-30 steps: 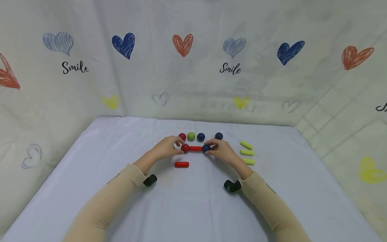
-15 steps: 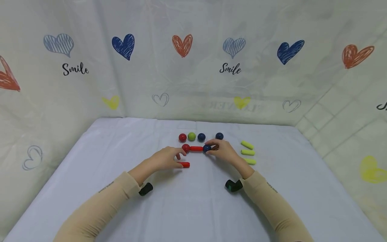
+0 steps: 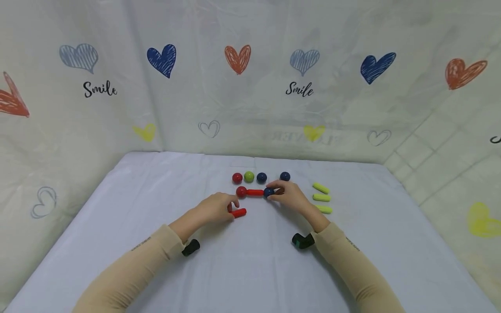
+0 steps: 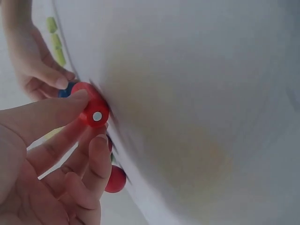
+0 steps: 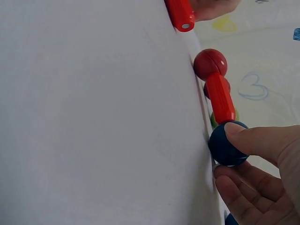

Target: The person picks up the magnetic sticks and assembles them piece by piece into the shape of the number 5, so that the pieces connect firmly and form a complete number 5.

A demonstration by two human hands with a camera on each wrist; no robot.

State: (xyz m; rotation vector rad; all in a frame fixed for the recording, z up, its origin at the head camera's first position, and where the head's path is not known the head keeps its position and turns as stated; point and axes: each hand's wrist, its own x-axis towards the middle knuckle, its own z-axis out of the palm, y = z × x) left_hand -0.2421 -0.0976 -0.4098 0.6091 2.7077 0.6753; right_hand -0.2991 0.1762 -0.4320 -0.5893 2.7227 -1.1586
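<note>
My left hand (image 3: 213,208) pinches a loose red magnetic rod (image 4: 99,101) between thumb and fingers; a round silvery spot shows in the rod's end. My right hand (image 3: 290,194) holds a dark blue ball (image 5: 227,146) with thumb and fingertips. That ball joins one end of a second red rod (image 5: 220,97), whose other end meets a red ball (image 5: 210,64). In the head view this ball-rod-ball piece lies level across the cloth, just beyond the loose rod.
Behind the joined piece stand another red ball (image 3: 237,178), a green ball (image 3: 248,176) and two dark blue balls, one at mid row (image 3: 262,178) and one farther right (image 3: 285,176). Three yellow-green rods, the middle one (image 3: 321,198) among them, lie right of my right hand.
My left hand has left the red ball, come nearer the front and taken hold of the loose red rod, which is now slightly tilted. The right hand stays at the blue ball.
</note>
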